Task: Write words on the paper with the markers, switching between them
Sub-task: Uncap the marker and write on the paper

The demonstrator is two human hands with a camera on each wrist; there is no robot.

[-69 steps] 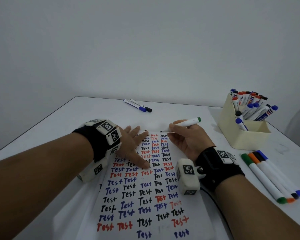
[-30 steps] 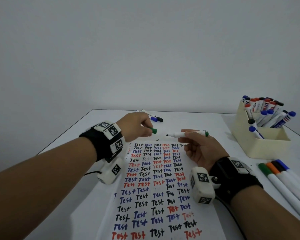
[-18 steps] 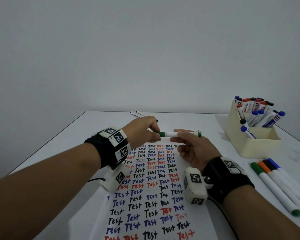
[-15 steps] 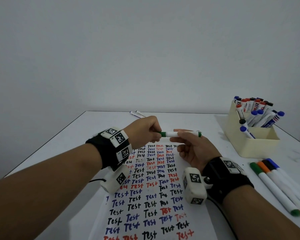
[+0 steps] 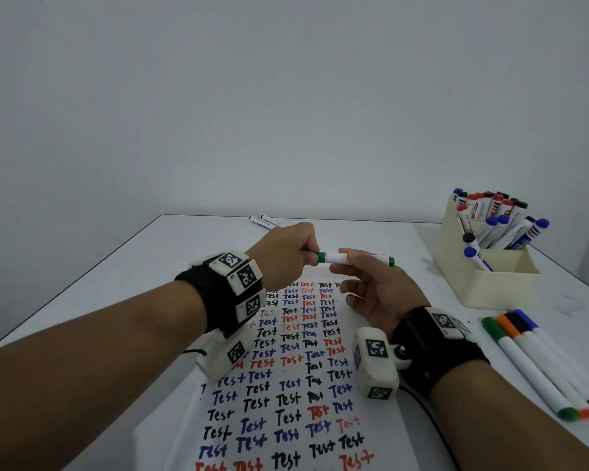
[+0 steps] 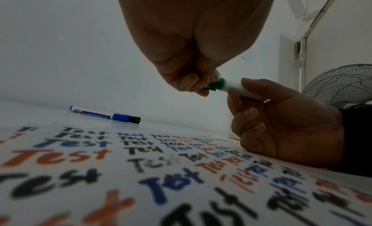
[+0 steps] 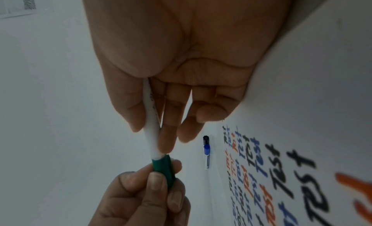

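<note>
White plastic makes up the barrel of the thin green-capped marker (image 5: 353, 258), and it looks light, hard and smooth. It will not bend, but I think it could slip if you hold it loosely.

Your right hand (image 5: 380, 294) holds the white barrel between the thumb and the first fingers, with the other fingers loosely bent below. Your left hand (image 5: 283, 254) is curled tight round the small green plastic cap (image 7: 164, 170) at the end of the marker. The marker lies level in the air between your two hands, above the far end of the white sheet of paper covered in black, blue and red words (image 5: 286, 385).

The cap sits flush against the barrel, so the marker looks closed. I cannot tell if it has clicked all the way on.

Hold the marker by the middle of the barrel, close to the cap, as your right hand does now. Keep your left hand on the cap only, since it is short and easy to drop.

To the right of your right hand lie four long white markers with coloured ends (image 5: 541, 365) on the white table (image 5: 123, 287). Beyond them is a cream box full of markers (image 5: 490, 283). Past your left hand lies a blue-capped marker (image 6: 100, 114).
</note>
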